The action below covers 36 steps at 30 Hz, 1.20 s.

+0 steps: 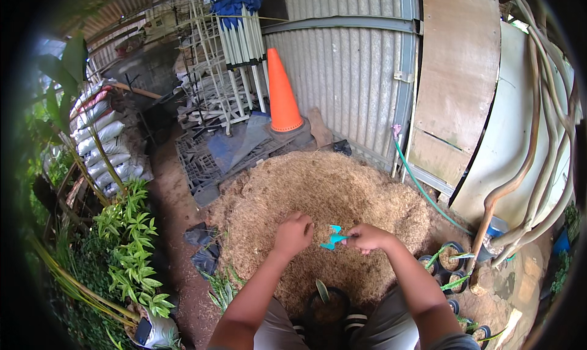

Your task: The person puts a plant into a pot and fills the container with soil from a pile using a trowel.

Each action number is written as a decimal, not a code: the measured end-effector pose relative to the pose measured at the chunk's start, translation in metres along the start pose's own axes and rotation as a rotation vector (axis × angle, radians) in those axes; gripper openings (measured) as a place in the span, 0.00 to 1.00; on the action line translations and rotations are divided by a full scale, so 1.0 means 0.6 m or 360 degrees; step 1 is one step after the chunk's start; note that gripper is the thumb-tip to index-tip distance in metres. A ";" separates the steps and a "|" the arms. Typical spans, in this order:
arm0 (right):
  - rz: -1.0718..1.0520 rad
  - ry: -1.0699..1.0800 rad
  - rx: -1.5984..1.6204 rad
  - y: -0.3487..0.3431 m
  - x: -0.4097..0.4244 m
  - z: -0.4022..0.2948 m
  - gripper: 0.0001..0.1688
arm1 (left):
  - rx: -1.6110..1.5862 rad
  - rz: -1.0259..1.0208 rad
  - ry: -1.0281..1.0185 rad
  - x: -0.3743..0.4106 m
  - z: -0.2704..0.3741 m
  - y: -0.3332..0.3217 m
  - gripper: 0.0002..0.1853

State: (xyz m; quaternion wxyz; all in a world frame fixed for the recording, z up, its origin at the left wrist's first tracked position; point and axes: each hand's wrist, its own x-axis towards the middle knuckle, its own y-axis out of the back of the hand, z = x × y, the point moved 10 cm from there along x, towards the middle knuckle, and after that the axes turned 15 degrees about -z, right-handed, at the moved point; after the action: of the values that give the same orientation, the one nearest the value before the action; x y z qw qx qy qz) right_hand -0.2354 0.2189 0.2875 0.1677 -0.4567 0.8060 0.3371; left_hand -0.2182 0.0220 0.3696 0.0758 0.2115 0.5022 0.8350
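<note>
In front of me lies a wide heap of tan, chaff-like loose material [316, 180], possibly rice husk. My right hand [370, 238] grips the handle of a small teal hand cultivator [337, 237], its prongs pointing left over the heap. Just left of the prongs is my left hand [294, 233], apart from the tool, with its fingers curled; whether anything is inside them is hidden. A black plant pot [339, 313] stands between my feet. One upright variegated leaf [322, 291] rises from its brown filling.
An orange traffic cone [283, 93] stands behind the heap by a corrugated wall [335, 74]. Several small potted plants [451, 256] and a green hose [424, 191] are at right. Stacked sacks [105, 139], leafy plants [133, 244] and black plastic [204, 249] lie left.
</note>
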 end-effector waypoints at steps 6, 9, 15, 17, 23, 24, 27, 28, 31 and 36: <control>0.0064 -0.0017 -0.0045 0.005 -0.002 -0.004 0.23 | 0.0081 -0.0229 -0.0101 0.000 0.037 -0.070 0.07; 0.0078 -0.0026 -0.0004 0.008 -0.005 -0.004 0.24 | 0.0011 -0.0161 -0.0174 0.000 0.047 -0.065 0.08; 0.0140 0.0011 0.0056 0.016 -0.008 0.005 0.23 | -0.0025 -0.0004 -0.0196 0.007 0.017 -0.049 0.10; 0.0157 0.0039 0.0100 0.024 -0.013 0.003 0.24 | -0.0031 -0.0010 -0.0076 0.011 -0.020 -0.029 0.11; 0.0227 0.0020 0.0111 0.045 -0.047 0.013 0.24 | -0.0266 0.0300 0.0148 -0.021 -0.094 0.045 0.12; 0.0239 -0.0011 0.0141 0.044 -0.057 0.031 0.24 | -0.0352 0.0300 0.0226 -0.030 -0.099 0.044 0.12; 0.0122 -0.0073 0.0325 0.037 -0.037 0.113 0.25 | -0.0368 -0.0042 0.0340 -0.067 -0.104 -0.032 0.13; 0.0123 -0.0120 0.0306 0.039 -0.026 0.154 0.25 | -0.0381 -0.0237 0.0388 -0.075 -0.098 -0.077 0.14; -0.0023 -0.0320 0.0165 0.024 -0.019 0.192 0.24 | -0.0263 -0.0266 0.0305 -0.132 -0.075 -0.162 0.19; -0.0132 -0.0501 -0.0046 0.010 -0.017 0.244 0.22 | 0.0121 -0.0669 0.0084 -0.157 -0.032 -0.324 0.23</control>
State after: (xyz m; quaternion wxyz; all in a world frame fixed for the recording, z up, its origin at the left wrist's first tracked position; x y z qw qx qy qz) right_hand -0.2408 0.3293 0.1910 0.2990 -0.4335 0.7453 0.4088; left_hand -0.1585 0.0690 0.1664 0.2271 0.0829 0.5682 0.7866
